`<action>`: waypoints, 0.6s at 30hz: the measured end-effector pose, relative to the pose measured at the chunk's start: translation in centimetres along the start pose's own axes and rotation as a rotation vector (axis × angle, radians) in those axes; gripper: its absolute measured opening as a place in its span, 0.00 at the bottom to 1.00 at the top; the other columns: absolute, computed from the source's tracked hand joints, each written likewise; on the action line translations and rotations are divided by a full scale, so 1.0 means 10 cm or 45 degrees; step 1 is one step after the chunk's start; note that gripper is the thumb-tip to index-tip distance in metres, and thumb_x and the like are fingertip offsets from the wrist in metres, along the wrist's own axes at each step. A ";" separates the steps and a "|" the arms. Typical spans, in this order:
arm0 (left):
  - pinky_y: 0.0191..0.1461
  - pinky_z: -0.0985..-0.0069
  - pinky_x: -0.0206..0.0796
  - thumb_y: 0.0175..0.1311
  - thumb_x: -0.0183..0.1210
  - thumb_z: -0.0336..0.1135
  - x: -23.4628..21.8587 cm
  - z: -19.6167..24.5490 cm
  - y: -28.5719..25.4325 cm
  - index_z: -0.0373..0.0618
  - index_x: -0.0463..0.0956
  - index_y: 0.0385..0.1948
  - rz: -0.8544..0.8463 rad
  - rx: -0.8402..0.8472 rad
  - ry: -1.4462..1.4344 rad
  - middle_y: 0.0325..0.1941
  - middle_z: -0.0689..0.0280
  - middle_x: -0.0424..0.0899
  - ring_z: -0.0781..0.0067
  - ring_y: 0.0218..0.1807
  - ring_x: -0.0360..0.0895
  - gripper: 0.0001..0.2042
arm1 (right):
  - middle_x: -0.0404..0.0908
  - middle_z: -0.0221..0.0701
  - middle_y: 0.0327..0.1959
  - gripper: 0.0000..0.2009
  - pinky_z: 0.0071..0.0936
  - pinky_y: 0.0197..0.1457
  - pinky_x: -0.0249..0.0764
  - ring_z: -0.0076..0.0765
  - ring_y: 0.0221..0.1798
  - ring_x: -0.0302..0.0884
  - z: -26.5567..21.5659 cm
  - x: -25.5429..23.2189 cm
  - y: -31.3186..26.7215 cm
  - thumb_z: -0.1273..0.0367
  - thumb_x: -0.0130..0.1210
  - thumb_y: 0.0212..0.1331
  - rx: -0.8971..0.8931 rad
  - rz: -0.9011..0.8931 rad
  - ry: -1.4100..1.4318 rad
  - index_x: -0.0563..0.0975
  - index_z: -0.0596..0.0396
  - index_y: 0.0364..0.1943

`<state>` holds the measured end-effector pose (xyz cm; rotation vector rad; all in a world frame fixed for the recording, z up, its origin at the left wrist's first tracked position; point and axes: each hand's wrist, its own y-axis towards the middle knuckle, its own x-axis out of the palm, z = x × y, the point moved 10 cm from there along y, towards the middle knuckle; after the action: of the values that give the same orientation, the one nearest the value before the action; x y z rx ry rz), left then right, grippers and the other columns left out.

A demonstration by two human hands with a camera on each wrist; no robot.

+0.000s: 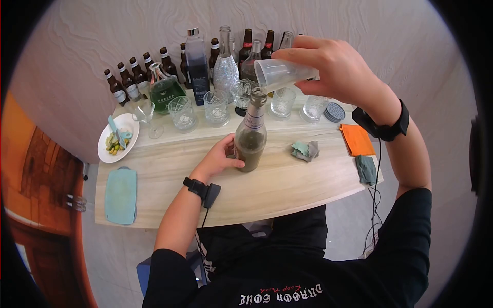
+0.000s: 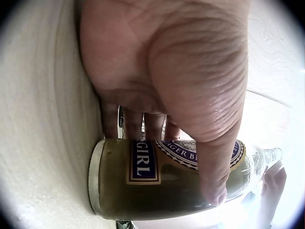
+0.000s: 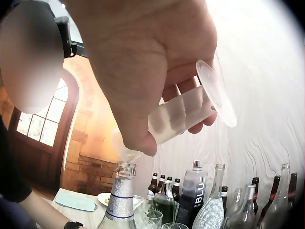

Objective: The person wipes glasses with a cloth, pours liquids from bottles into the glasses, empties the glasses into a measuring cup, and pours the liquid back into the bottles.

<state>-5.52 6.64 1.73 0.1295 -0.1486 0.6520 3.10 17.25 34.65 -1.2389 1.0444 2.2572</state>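
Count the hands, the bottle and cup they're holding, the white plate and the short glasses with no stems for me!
Hands: 2 (left hand, right hand)
Held bottle: 1
Held cup: 1
Plate: 1
Short glasses: 4
Total: 9

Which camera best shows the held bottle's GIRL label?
The left wrist view: up close, the lettering on the label is readable. The head view shows the bottle, but that label isn't visible; the right wrist view shows only the bottle's upper part.
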 end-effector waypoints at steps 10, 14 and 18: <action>0.68 0.71 0.62 0.43 0.75 0.22 0.03 0.07 0.01 0.45 0.69 0.58 -0.014 0.059 0.030 0.56 0.71 0.77 0.73 0.63 0.73 0.36 | 0.78 0.28 0.39 0.25 0.37 0.43 0.76 0.39 0.44 0.79 -0.27 -0.06 0.36 0.76 0.68 0.40 -0.174 -0.192 -0.235 0.81 0.48 0.49; 0.68 0.71 0.63 0.44 0.74 0.21 0.04 0.07 0.01 0.45 0.70 0.57 -0.020 0.071 0.044 0.56 0.70 0.78 0.73 0.62 0.73 0.34 | 0.78 0.28 0.40 0.24 0.37 0.48 0.74 0.39 0.46 0.78 -0.51 -0.13 0.52 0.77 0.69 0.39 -0.261 -0.249 -0.367 0.81 0.48 0.46; 0.68 0.70 0.63 0.44 0.75 0.21 0.02 0.07 0.00 0.45 0.70 0.58 -0.012 0.078 0.066 0.56 0.69 0.78 0.73 0.62 0.73 0.34 | 0.79 0.28 0.40 0.24 0.36 0.51 0.74 0.39 0.46 0.78 -0.62 -0.08 0.64 0.77 0.71 0.36 -0.321 -0.354 -0.424 0.82 0.48 0.44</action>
<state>-5.42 6.69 2.44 0.1722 -0.0784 0.6504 3.13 8.45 35.96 -0.9774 0.4487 2.3129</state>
